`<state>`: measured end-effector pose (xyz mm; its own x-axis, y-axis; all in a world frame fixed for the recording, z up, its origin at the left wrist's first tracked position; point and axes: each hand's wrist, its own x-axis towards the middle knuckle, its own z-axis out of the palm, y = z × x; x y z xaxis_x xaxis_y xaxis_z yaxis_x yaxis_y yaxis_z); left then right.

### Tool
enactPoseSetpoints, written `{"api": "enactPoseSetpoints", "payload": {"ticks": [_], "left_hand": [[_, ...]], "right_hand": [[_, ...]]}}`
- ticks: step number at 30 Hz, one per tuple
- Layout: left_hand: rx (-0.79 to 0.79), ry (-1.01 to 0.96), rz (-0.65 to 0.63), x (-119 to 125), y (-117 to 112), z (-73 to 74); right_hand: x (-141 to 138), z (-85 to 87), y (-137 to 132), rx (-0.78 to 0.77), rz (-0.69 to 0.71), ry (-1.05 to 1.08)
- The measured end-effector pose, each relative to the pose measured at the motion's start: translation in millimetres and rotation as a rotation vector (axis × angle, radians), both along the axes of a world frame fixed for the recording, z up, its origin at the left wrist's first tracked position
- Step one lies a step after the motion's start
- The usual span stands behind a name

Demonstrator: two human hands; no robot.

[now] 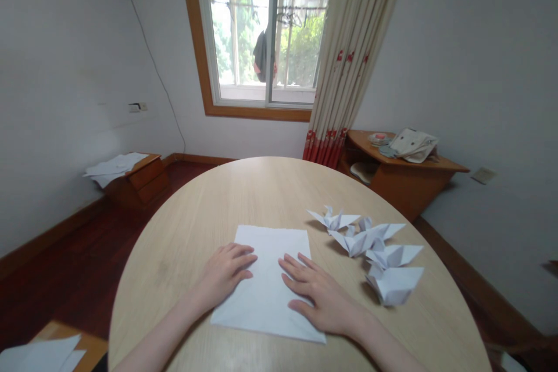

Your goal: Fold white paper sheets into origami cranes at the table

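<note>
One white sheet of paper (265, 279) lies flat on the round counter (244, 192). The left hand (226, 272) and right hand (320, 296) lie open and flat on the sheet, one on each half, pressing down but gripping nothing. The sheet looks light, thin and limp, likely to crease or slide, so an edge or corner seems the best hold. Just right of the sheet sit what look like four folded paper birds (364, 238).

White walls (479, 40), window (261, 35) w/ curtain (349, 58), dark red floor (78, 267), side cabinet (405, 180).
</note>
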<state>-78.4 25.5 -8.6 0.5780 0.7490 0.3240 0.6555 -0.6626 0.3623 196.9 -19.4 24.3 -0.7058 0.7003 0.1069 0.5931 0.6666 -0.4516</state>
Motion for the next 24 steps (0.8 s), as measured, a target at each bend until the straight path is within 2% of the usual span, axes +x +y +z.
{"api": "enactPoseSetpoints", "payload": {"ticks": [10, 18, 24], "left_hand": [[0.105, -0.005, 0.017, 3.8, -0.4, -2.3], [0.037, -0.060, -0.015, 10.0, -5.3, 0.5], [-0.076, -0.107, -0.066, 10.5, -10.6, 12.3]], "right_hand": [[-7.1, 3.5, -5.2, -0.061, 0.088, 0.049], [-6.3, 4.2, -4.4, -0.156, 0.114, 0.066], [1.0, 0.0, 2.6, -0.199, 0.040, 0.035]]}}
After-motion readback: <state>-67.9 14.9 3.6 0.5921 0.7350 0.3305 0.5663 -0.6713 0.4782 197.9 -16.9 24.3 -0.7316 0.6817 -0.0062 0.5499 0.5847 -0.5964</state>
